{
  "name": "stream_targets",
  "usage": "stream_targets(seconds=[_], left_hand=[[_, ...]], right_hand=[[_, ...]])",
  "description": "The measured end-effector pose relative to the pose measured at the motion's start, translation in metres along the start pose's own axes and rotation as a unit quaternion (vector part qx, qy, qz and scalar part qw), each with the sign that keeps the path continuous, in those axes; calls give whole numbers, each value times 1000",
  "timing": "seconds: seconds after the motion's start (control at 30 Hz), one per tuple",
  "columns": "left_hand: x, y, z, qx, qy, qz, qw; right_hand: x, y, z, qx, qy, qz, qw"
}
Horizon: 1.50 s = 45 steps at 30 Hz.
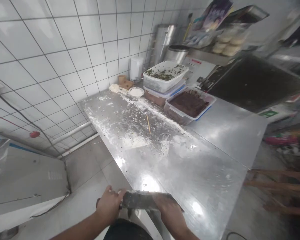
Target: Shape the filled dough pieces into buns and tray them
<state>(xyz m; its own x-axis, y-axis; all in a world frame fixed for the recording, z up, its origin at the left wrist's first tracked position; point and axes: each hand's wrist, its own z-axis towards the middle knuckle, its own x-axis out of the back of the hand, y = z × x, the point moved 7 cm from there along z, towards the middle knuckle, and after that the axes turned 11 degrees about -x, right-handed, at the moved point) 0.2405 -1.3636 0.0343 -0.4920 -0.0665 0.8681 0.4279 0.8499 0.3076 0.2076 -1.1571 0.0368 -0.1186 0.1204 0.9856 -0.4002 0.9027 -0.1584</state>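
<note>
Both my hands grip a broad metal blade (137, 200), a cleaver or scraper, held level at the near edge of the steel table (202, 173). My left hand (109, 205) is closed round its dark handle at the left end. My right hand (168, 213) presses its fingers over the blade's right end. The blade's surface looks smeared with flour. Flour dust and dark specks cover the table's far left part (120, 123). A thin wooden stick (148, 124) lies in the flour.
Stacked plastic tubs of green filling (165, 76) and a tub of dark paste (188, 104) stand at the back. A small bowl of flour (136, 92) sits near the tiled wall. A dark tray (255, 83) is at the right; a grey machine (27, 180) at the left.
</note>
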Motion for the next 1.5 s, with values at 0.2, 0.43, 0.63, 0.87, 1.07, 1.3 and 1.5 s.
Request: stream_targets(seconds=[0.2,0.43,0.63,0.87,1.07,1.3,1.5], left_hand=[[5,2,0,34,-28,-23,999],[-17,12,-6,52,-34,-21,998],[-46,-1,-5,86,12,7,996],[87,-115,46,184,40,101,977],[76,-84,13,162,63,113,978],[-7,-25,-11,112,29,31,993],[25,-59,10,95,-19,-12,995]], right_hand=[[1,-4,22,15,-5,-11,1000],[-3,1,7,85,42,-15,995],[-30,3,12,51,55,-19,997],[30,-40,199,6,-88,-47,995],[29,-41,153,27,-69,-32,997],[-21,-21,40,19,-5,1,1000],[4,-32,98,3,-58,-9,998]])
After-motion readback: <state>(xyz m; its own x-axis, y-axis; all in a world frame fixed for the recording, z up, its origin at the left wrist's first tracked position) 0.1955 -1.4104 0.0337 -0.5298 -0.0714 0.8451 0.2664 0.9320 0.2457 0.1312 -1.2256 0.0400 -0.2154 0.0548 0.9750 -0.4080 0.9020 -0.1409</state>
